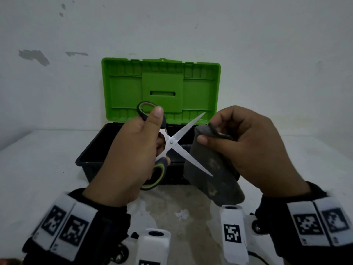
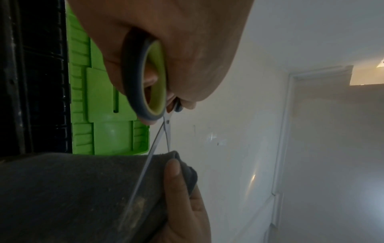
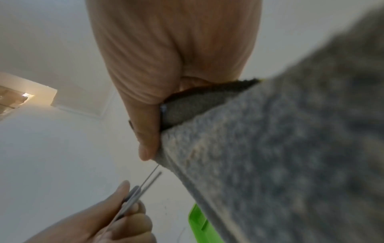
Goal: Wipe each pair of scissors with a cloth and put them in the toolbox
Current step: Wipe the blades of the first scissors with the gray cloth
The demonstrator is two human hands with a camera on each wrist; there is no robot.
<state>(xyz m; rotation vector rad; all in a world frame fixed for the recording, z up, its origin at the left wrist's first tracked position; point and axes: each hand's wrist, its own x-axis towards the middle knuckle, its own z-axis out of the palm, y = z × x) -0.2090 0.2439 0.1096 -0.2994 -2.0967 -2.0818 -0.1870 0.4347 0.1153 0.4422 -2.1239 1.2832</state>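
My left hand grips a pair of scissors by its grey-and-green handles, thumb through the upper loop. The steel blades are spread wide in an X above the toolbox. My right hand pinches the top of a grey, stained cloth that hangs down just right of the blades. The lower blade lies across the cloth's front. In the left wrist view the handle loop and the cloth fill the frame. In the right wrist view the cloth hangs from my thumb, with the blades below.
The toolbox has a black base and stands open on the white table, its green lid leaning back against the white wall. A worn, stained patch of table lies in front of the box.
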